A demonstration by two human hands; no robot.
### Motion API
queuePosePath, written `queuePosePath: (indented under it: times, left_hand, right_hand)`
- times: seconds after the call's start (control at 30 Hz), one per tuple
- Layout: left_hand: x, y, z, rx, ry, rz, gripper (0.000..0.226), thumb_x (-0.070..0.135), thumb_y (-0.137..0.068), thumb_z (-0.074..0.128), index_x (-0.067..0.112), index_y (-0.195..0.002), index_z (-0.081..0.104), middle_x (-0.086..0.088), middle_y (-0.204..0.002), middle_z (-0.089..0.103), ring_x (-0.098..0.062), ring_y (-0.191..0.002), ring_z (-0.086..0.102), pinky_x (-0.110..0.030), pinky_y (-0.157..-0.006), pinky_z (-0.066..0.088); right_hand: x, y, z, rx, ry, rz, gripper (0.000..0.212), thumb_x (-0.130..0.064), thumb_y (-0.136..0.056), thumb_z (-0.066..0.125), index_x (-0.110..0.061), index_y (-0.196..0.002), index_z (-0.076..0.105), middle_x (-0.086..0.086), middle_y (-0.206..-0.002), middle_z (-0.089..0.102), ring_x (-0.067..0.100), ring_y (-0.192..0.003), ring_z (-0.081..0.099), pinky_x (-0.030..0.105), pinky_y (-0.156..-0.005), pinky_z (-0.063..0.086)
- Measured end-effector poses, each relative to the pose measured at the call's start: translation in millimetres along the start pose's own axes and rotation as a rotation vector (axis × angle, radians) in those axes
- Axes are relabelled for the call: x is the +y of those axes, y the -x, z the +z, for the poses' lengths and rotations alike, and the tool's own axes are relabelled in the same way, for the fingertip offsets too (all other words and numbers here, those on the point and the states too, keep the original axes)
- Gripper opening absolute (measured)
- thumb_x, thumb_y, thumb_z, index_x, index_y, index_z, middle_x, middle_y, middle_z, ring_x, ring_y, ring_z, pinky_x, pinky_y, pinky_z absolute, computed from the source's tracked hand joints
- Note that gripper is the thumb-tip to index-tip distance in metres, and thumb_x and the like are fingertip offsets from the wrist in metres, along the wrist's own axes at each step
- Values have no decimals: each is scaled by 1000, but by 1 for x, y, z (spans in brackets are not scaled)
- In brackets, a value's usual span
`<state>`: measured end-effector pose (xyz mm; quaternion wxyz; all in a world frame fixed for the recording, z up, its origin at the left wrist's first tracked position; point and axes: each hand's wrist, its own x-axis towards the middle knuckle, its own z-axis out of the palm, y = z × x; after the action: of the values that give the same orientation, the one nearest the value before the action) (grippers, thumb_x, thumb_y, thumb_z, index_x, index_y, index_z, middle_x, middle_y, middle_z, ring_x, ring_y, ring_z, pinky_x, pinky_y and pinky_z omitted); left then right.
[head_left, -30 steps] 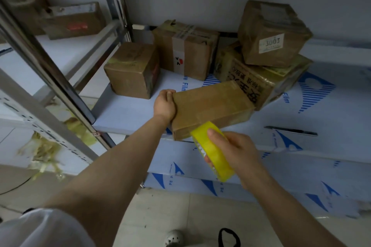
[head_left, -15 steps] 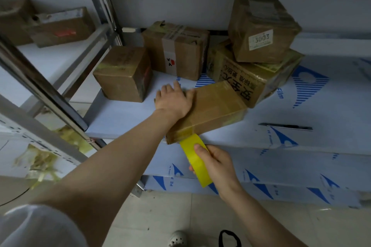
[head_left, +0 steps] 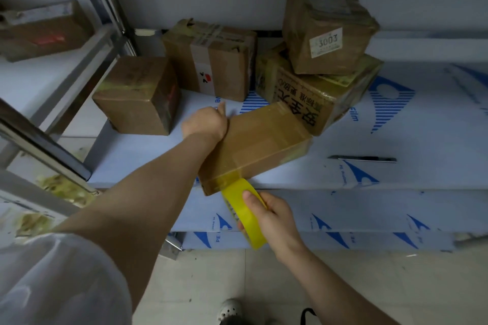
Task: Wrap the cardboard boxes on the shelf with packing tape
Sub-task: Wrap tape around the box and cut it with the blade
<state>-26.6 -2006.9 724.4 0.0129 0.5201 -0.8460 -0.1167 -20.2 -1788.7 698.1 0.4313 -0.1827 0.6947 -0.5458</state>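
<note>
A flat cardboard box (head_left: 260, 145) lies at an angle on the front edge of the white shelf (head_left: 137, 155), glossy with tape. My left hand (head_left: 206, 124) grips its far left end; the fingers are mostly hidden behind the hand. My right hand (head_left: 269, 216) holds a yellow roll of packing tape (head_left: 244, 215) just below the box's near corner. A short strip runs from the roll up onto that corner. Several other taped boxes sit behind: a cube-like box (head_left: 137, 95), a labelled box (head_left: 211, 58), and a printed box (head_left: 314, 95) with a "3003" box (head_left: 327, 29) on top.
A dark utility knife (head_left: 363, 158) lies on the shelf right of the flat box. Metal shelf posts (head_left: 105, 0) rise at left, with another box (head_left: 45, 29) on the neighbouring shelf. Crumpled tape scraps (head_left: 60, 187) lie lower left. A shoe (head_left: 229, 311) shows on the tiled floor.
My left hand slid from flat on the box's top to its far left end. My right hand stays below the near corner with the roll, the strip still stuck there.
</note>
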Motion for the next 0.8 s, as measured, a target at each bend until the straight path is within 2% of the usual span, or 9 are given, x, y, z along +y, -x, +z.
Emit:
queuePosePath:
  times: [0.1,0.2,0.3,0.37,0.43,0.5,0.6,0.73,0.8]
  left_hand:
    - [10,20,-2,254,-265,251,57,43,-103,21,7,-112,64,-15,-115,62,-33,-111,51,-39,-93,31]
    - [8,36,-10,75,-305,250,73,61,-97,17,7,-128,54,-15,-128,56,-32,-122,43,-41,-100,30]
    - [1,71,2,-110,-215,249,106,84,-79,16,8,-152,7,-18,-157,10,-33,-144,7,-45,-116,7]
    - [-3,85,13,-127,-154,268,108,87,-75,18,15,-152,-7,-18,-158,-13,-33,-145,-13,-45,-116,-7]
    - [-5,80,14,-152,-140,272,106,88,-73,15,22,-152,-10,-18,-156,-19,-34,-143,-20,-46,-115,-10]
    - [-6,72,7,-192,-148,270,103,89,-71,13,28,-152,-7,-16,-158,-12,-34,-145,-14,-49,-116,-5]
    - [-12,62,3,-104,-160,262,101,88,-72,13,28,-152,3,-9,-154,14,-31,-142,9,-51,-113,8]
    - [-12,58,6,-97,-205,211,111,91,-70,14,19,-153,-2,-16,-154,17,-34,-141,16,-48,-111,15]
    - [-12,55,3,-29,-251,208,107,87,-74,14,12,-150,16,-18,-142,37,-34,-131,34,-45,-105,25]
  right_hand:
    - [-2,2,2,13,-42,17,37,-30,-93,58,5,-81,64,10,-59,65,15,-51,63,32,-61,53]
    - [-7,3,3,18,-66,29,34,-29,-93,59,-9,-65,64,10,-56,65,19,-50,61,34,-61,53]
    - [-12,4,3,23,-58,29,34,-28,-93,58,-11,-64,63,9,-56,65,18,-50,60,27,-58,51]
    - [-15,6,3,32,-54,29,31,-27,-93,57,-10,-68,64,2,-54,64,11,-47,59,18,-51,48]
    - [-18,8,4,39,-75,31,27,-25,-93,58,-6,-75,64,0,-53,63,5,-42,58,13,-44,45]
    - [-18,10,5,40,-77,42,25,-24,-94,57,-3,-84,64,2,-58,62,1,-40,58,12,-42,44]
    - [-18,13,5,30,-53,39,27,-25,-94,57,0,-94,65,1,-64,63,0,-43,60,12,-43,46]
    - [-15,14,6,34,-43,29,21,-25,-95,56,-6,-91,64,0,-66,64,-1,-45,61,12,-45,46]
    - [-15,15,7,34,-39,29,21,-25,-95,55,-6,-92,65,0,-68,64,-1,-45,61,12,-45,47]
